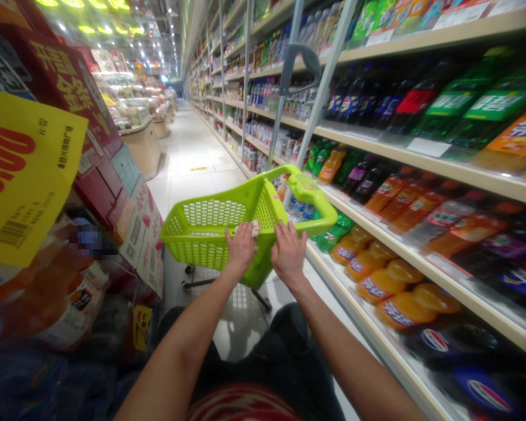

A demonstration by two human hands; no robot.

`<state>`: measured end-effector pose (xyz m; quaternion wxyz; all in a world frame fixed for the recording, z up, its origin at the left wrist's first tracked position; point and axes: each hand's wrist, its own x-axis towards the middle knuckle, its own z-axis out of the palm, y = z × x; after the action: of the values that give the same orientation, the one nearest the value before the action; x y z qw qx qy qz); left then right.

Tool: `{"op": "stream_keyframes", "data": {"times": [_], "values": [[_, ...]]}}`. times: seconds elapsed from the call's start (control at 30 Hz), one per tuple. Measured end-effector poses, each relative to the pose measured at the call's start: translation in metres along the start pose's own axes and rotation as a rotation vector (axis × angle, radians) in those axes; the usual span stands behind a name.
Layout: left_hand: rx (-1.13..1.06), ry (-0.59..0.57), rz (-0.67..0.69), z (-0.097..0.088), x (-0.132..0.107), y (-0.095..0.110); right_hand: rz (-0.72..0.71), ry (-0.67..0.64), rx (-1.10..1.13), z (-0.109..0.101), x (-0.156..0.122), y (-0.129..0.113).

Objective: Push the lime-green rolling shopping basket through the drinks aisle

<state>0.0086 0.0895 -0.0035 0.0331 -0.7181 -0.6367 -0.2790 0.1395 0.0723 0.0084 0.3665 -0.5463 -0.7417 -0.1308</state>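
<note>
A lime green plastic shopping basket point(201, 225) on wheels stands tilted in the aisle in front of me, its long grey pull handle point(302, 58) rising toward the shelves. My left hand point(241, 247) rests on the basket's near rim, fingers curled over a small white crumpled thing point(255, 228), perhaps a cloth or paper. My right hand point(288, 251) lies beside it on the same rim, fingers spread flat against the green plastic. The inside of the basket shows nothing in it.
Shelves of soft drink bottles point(403, 193) run along the right side, close to my right arm. On the left stand stacked red cartons point(70, 93) and a yellow price sign point(21, 175). The tiled aisle point(193, 152) stretches far ahead between them.
</note>
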Motion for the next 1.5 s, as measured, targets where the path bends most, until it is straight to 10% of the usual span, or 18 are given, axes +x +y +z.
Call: {"op": "stream_keyframes", "data": {"times": [0.2, 0.53, 1.2, 1.5], "values": [[-0.014, -0.036, 0.122, 0.006, 0.014, 0.034, -0.048, 0.021, 0.04, 0.003, 0.006, -0.003], [0.048, -0.155, 0.015, -0.003, -0.011, -0.028, -0.176, -0.193, -0.047, 0.028, 0.02, -0.028], [0.106, -0.164, -0.021, -0.003, -0.009, -0.027, -0.162, -0.161, -0.126, 0.017, 0.037, -0.005], [0.127, -0.223, -0.028, -0.007, -0.007, -0.026, -0.064, 0.064, -0.198, -0.003, 0.038, 0.063]]}}
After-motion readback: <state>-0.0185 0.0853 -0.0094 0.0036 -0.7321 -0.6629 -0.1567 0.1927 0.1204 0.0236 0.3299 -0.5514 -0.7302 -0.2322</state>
